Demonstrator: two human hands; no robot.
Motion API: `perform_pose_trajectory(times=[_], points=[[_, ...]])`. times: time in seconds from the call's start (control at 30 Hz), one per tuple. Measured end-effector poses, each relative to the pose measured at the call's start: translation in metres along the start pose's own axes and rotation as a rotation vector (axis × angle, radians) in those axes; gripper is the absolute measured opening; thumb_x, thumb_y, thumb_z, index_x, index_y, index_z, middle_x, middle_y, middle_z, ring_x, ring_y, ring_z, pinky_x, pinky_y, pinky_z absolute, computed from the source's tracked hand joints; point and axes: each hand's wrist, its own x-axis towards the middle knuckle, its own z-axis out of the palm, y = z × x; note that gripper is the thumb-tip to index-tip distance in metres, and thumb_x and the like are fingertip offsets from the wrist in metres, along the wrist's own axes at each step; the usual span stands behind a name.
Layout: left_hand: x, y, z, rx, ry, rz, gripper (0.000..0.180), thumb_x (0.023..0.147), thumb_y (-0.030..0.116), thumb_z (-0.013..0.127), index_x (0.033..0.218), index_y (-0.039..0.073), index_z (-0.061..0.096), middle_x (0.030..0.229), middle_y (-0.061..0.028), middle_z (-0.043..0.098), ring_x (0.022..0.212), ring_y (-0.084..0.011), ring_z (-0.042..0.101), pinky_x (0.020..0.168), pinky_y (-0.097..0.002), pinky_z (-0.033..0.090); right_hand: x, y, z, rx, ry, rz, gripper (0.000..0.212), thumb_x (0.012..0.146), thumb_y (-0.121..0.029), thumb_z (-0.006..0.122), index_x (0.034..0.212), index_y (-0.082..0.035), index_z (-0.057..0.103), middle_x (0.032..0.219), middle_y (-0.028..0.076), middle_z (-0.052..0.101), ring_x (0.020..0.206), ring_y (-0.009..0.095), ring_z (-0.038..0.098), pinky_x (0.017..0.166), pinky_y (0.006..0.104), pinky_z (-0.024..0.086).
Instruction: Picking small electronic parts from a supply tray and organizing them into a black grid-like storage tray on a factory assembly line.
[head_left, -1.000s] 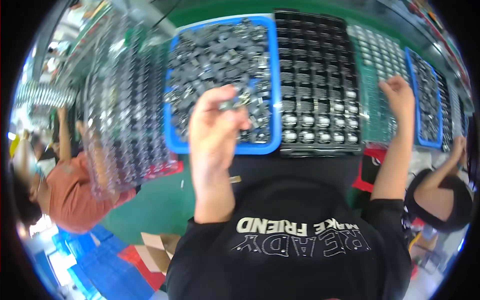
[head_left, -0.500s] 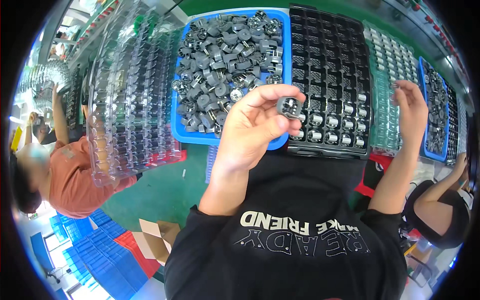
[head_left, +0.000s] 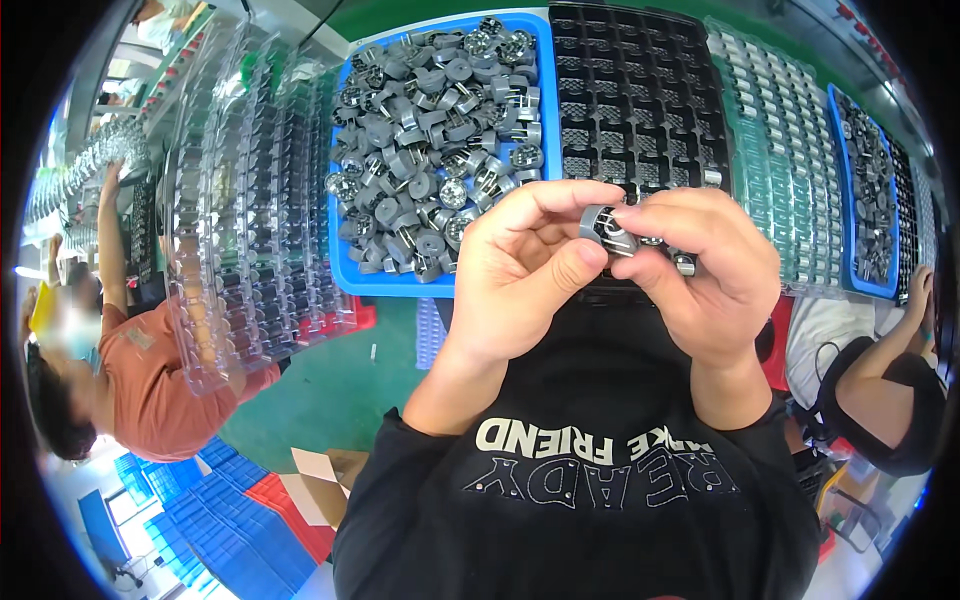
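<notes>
Between the thumb and forefinger of my left hand [head_left: 520, 270] is a round grey plastic cap [head_left: 590, 222] with metal prongs, its pronged side turned toward the right. My right hand [head_left: 710, 270] pinches a small silvery metal piece [head_left: 620, 240] against that pronged side. Fingertips partly cover the piece, so its full shape is hidden. Both hands meet above the near edge of a black compartment tray [head_left: 640, 95]. Silver cylindrical parts [head_left: 684, 264] show in its near pockets, partly behind my right hand.
A blue bin [head_left: 341, 255] heaped with grey pronged caps stands left of the black tray. Stacked clear trays [head_left: 250, 200] lie further left, with a person in an orange shirt [head_left: 165, 380] beside them. Rightward are a green-tinted tray [head_left: 775, 150] of silver cylinders and another blue bin [head_left: 838, 110].
My right hand has come in from the green-tinted tray at the right to meet my left hand. The cap has turned from facing me to facing rightward.
</notes>
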Motion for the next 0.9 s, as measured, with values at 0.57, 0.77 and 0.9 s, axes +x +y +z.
perform_pose_trajectory(times=[0.57,0.77,0.9], points=[[-0.019,0.041,-0.022,1.544,0.145,0.065,0.045,0.072,0.003,0.085,0.114,0.006,0.071,0.11,-0.0095,0.07,0.1,-0.0244,0.069,0.085,-0.0352,0.054,0.001,0.032,-0.016,-0.17,-0.053,0.268,0.01,0.078,0.001,0.075,0.085,-0.001,0.068,0.087,0.009,0.07,0.08,0.021,0.068,0.074,0.0314,0.053],[-0.047,0.06,-0.049,1.933,0.278,-0.195,0.029,0.074,0.01,0.084,0.099,0.008,0.069,0.099,-0.0092,0.065,0.088,-0.0325,0.064,0.078,-0.0409,0.05,-0.01,0.051,-0.032,-0.338,-0.265,0.37,0.01,0.081,0.004,0.071,0.089,0.0,0.066,0.085,0.009,0.063,0.074,0.021,0.064,0.069,0.0311,0.051],[-0.048,0.06,-0.058,1.848,0.211,-0.181,0.021,0.077,0.009,0.081,0.093,0.007,0.068,0.091,-0.01,0.067,0.087,-0.0325,0.066,0.079,-0.0417,0.049,-0.014,0.063,-0.026,-0.547,-0.309,0.229,0.008,0.08,-0.002,0.071,0.087,-0.004,0.068,0.09,0.012,0.065,0.09,0.035,0.062,0.08,0.0424,0.051]])
